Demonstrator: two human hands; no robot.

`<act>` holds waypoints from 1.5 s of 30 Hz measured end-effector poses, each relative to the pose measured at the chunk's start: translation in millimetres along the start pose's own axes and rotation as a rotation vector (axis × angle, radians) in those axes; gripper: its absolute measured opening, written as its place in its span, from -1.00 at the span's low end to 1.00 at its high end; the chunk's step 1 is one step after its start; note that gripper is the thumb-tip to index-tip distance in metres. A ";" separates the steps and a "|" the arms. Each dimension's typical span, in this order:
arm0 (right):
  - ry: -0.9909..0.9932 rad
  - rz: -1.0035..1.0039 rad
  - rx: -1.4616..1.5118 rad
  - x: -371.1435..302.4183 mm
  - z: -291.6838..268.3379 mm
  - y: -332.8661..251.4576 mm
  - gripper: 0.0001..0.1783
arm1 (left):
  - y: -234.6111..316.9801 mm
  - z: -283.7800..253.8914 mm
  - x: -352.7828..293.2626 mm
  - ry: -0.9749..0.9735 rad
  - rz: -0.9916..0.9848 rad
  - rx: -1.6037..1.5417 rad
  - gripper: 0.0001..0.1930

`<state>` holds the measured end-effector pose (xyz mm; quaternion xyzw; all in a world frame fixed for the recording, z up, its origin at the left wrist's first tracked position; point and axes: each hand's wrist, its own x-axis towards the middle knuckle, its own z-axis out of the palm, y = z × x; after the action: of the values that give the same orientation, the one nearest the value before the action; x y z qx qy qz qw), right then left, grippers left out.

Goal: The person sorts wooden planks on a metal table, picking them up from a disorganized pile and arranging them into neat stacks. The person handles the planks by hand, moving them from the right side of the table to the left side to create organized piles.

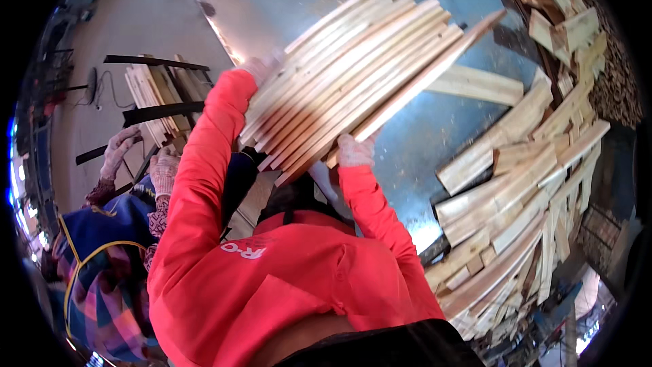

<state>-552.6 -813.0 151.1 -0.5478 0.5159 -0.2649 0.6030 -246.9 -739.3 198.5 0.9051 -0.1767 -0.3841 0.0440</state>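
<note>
A thick bundle of pale wooden strips point(353, 75), lying side by side and slanting up to the right, is held between my two hands. My left hand point(261, 70), gloved and partly blurred, presses against the bundle's left side; its fingertips are hard to make out. On the lower right side my right hand point(357, 150), in a light glove, grips around the edge, close to one longer board point(435, 75) that juts out past the others. Part of the bundle's underside is hidden.
A blue-grey metal tabletop point(401, 143) lies beneath, with a loose board point(475, 85) on it. Wooden offcuts point(523, 183) are heaped along the right. At left, a co-worker's gloved hands point(163, 170) are near stacked strips point(153, 92) between dark bars point(163, 113).
</note>
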 end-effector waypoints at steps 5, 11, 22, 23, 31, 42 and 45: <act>0.075 -0.233 -0.205 17.6 87.7 0.7 0.09 | 18.3 -57.2 -29.2 0.153 0.126 0.052 -0.25; -0.007 -0.053 -0.179 66.0 239.6 -60.1 0.14 | -1.5 -164.8 53.9 0.321 0.151 0.056 -0.34; -0.197 0.452 -0.075 110.0 225.8 -177.2 0.09 | -8.3 -185.6 93.9 0.412 0.236 0.746 0.09; -0.193 0.409 -0.051 103.3 204.1 -175.4 0.03 | 7.0 -188.3 76.6 0.364 0.161 0.690 0.13; -0.495 -0.094 -0.388 -4.5 6.3 -141.7 0.14 | 158.9 -12.9 -52.1 -0.724 0.582 -0.732 -0.42; -0.094 -0.508 -1.307 204.2 -123.4 -104.3 -0.39 | 4.2 150.9 -125.2 -0.691 0.470 -0.705 -0.40; -0.118 -0.663 -1.237 129.6 -138.6 -82.7 -0.51 | -10.1 149.0 -210.0 -0.343 0.515 -0.828 -0.52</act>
<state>-616.3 -1002.8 203.7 -0.9319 0.3443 -0.0626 0.0954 -484.8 -647.2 234.6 0.6632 -0.2317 -0.5414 0.4619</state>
